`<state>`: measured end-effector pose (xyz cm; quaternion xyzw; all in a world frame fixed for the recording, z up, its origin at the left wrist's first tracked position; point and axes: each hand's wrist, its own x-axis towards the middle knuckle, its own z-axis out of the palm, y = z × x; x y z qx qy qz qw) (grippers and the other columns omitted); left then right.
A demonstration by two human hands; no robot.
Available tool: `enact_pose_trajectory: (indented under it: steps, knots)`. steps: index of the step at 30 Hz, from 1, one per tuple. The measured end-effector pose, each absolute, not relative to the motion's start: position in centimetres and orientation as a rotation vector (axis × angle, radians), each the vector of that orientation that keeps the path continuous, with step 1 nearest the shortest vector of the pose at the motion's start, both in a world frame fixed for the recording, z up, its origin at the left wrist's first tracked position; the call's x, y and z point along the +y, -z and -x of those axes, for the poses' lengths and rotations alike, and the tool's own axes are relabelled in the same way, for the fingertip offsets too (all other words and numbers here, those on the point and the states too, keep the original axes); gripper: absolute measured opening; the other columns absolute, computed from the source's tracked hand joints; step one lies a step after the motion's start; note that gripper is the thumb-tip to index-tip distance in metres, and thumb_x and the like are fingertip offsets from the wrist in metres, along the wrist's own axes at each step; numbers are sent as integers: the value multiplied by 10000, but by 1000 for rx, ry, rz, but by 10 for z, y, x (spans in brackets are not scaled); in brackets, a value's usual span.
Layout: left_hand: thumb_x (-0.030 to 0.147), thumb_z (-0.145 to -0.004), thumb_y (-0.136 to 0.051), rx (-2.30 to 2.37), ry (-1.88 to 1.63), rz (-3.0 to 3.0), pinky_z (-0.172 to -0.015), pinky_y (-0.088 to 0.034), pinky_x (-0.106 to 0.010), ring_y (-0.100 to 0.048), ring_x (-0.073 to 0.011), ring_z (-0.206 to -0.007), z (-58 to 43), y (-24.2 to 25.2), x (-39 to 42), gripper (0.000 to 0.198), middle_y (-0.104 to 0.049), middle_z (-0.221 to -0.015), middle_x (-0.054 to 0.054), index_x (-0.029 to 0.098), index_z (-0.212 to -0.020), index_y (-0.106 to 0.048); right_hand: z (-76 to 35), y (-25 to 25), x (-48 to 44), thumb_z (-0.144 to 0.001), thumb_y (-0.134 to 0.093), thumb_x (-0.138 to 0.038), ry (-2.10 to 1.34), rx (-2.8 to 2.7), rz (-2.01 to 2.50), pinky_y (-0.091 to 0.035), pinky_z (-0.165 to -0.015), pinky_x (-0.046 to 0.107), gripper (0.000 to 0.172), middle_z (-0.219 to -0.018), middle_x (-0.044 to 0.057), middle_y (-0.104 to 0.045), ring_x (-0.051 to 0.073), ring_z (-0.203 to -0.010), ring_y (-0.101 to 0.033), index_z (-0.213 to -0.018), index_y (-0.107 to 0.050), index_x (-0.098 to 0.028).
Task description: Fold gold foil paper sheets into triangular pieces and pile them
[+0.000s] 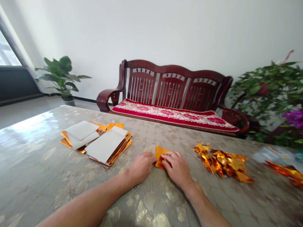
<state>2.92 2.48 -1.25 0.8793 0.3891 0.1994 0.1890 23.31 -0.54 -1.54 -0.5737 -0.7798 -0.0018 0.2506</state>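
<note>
A small sheet of orange foil paper (162, 152), partly folded, lies on the table between my two hands. My left hand (142, 166) is closed on its left edge, the fingertips pinching it near the lower corner. Over its right side, my right hand (176, 167) has its fingers bent and pressing on the paper; the thumb is near the middle. To the left of my hands rests a stack of foil sheets (106, 145), pale backs up with orange edges showing. On the right sits a heap of folded shiny gold foil pieces (223, 160).
The table (78, 186) has a patterned, glossy cover. More gold foil (287, 172) lies at the far right beside a clear plastic bag (274, 156). Behind the table stands a dark red wooden bench (170, 83) with a red cloth, between potted plants.
</note>
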Motion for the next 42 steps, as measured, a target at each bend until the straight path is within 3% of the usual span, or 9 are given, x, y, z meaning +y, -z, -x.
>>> enact_pose_trajectory:
  steps: [6, 14, 20, 27, 33, 37, 40, 42]
  knots:
    - [99, -888, -400, 1380, -825, -2155, -963, -454, -312, -618, -201, -1099, -33, 15, 41, 460, -676, -1171, -97, 178, -1317, -546, -233, 18, -5, -869, -570, -166, -20, -2191, 1506, -442, -916, 392, 285, -1132, 51, -660, 226, -1049, -563, -1105, -698, -263]
    - [130, -845, -496, 1417, -803, -1942, -925, -475, -305, -648, -189, -1031, -31, 15, 60, 549, -667, -1212, -121, 144, -1393, -460, -220, 10, -11, -900, -483, -79, -12, -2347, 1329, -422, -942, 393, 396, -1185, 51, -639, 220, -1102, -537, -1199, -651, -278]
    - [147, -772, -580, 1450, -636, -2151, -909, -469, -304, -631, -205, -993, -34, 10, 59, 463, -666, -1096, -105, 155, -1235, -596, -209, 5, -14, -932, -505, -141, 4, -2443, 1265, -403, -968, 409, 327, -1150, 59, -657, 224, -1096, -539, -1193, -651, -273]
    - [273, -796, -620, 1553, -382, -2279, -839, -465, -304, -641, -229, -964, -28, 0, 53, 354, -652, -1083, -109, 171, -1135, -615, -211, 4, -14, -917, -503, -117, -49, -2447, 1192, -407, -973, 414, 333, -1125, 44, -675, 209, -1085, -554, -1141, -682, -286]
    - [240, -702, -663, 1512, -362, -2215, -678, -423, -269, -635, -213, -782, -22, -1, 60, 156, -681, -780, -38, 180, -846, -676, -214, 11, -13, -887, -461, -62, -39, -2369, 1183, -435, -967, 419, 391, -1145, 46, -674, 215, -1104, -561, -1116, -691, -280]
    - [215, -688, -663, 1485, -427, -2173, -603, -359, -234, -587, -165, -689, -22, -3, 62, 108, -650, -703, 0, 187, -790, -683, -221, 17, -8, -864, -510, -131, 27, -2069, 1353, -443, -1000, 431, 380, -1218, 78, -644, 234, -1144, -557, -1202, -644, -242]
    - [231, -695, -670, 1418, -574, -2084, -561, -323, -224, -543, -140, -634, -25, 1, 61, 82, -617, -653, 23, 171, -751, -673, -226, 23, -2, -771, -653, -247, -19, -1797, 1522, -434, -1029, 472, 600, -1315, 117, -590, 282, -1205, -539, -1354, -516, -199]
    - [233, -715, -665, 1332, -763, -2002, -557, -328, -218, -527, -128, -623, -29, 7, 60, 77, -599, -645, 31, 158, -733, -659, -228, 27, 1, -741, -685, -291, -147, -1670, 1569, -488, -967, 448, 694, -1302, 119, -608, 278, -1148, -593, -1392, -466, -196]
